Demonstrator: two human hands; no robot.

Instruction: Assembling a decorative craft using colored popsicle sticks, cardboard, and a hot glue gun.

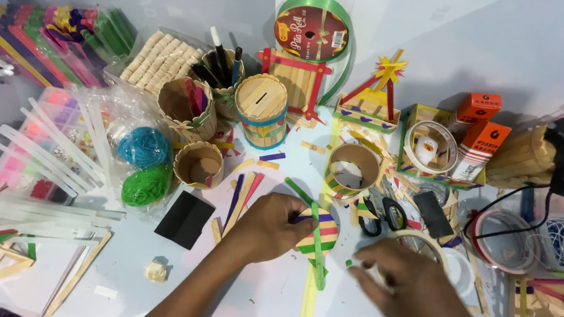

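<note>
My left hand (269,225) pinches one striped disc of coloured craft sticks (320,231) at its left edge, low on the tabletop (243,291), with one long green stick (317,246) lying across the disc's face. My right hand (401,278) is blurred just to the disc's right, fingers curled over one roll of clear tape (417,242); I cannot tell whether it grips it. Behind: two yarn balls, one blue (144,146) and one green (146,185), one pair of black scissors (380,215), two orange boxes (478,131).
</note>
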